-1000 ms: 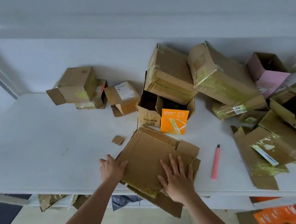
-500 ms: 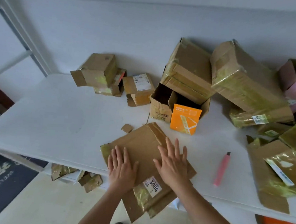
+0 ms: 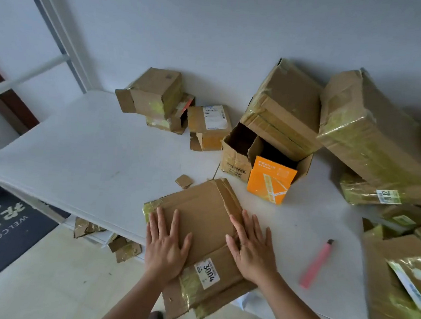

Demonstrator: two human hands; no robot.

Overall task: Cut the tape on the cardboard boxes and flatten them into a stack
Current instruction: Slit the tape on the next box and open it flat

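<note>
Both hands, left hand (image 3: 165, 249) and right hand (image 3: 251, 252), pressed flat with fingers spread on flattened box (image 3: 201, 223), lower centre, overhanging table (image 3: 92, 156) edge. Risk: overhang tips stack floorward once pressure lifts.

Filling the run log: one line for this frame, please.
phase: flattening | left hand: flat on flattened box | right hand: flat on same box | pink cutter: idle on table | taped boxes: uncut
</note>
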